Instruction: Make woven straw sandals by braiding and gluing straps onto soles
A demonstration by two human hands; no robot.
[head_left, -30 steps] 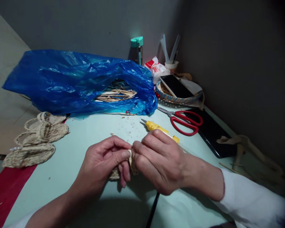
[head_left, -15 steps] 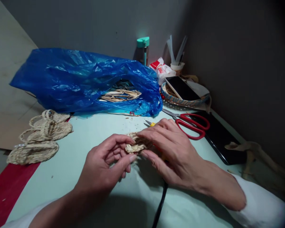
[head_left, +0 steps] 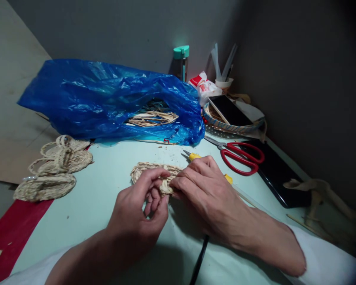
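Note:
Between my hands is a small braided straw sandal [head_left: 141, 169], its oval sole showing behind my fingers and a folded strip of straw at the near side. My left hand [head_left: 144, 202] pinches that strip from the left with thumb and forefinger. From the right my right hand [head_left: 206, 190] closes on the same piece, its fingertips partly hidden. Just beyond my right hand lie yellow-handled pliers or snips [head_left: 193, 156], mostly covered. Several finished-looking straw sandals [head_left: 62, 158] rest at the left, some with looped straps.
A blue plastic bag [head_left: 106, 99] with dried straw [head_left: 154, 118] spans the back. Red-handled scissors [head_left: 240, 156] and a black tablet-like slab [head_left: 281, 178] lie right. A phone [head_left: 230, 110] rests on a round basket [head_left: 219, 124]. A black cable [head_left: 200, 259] runs in front.
The sandal has turned, so more of its sole shows to the left behind my left hand. My right hand has shifted slightly left and down, with its fingers drawn in.

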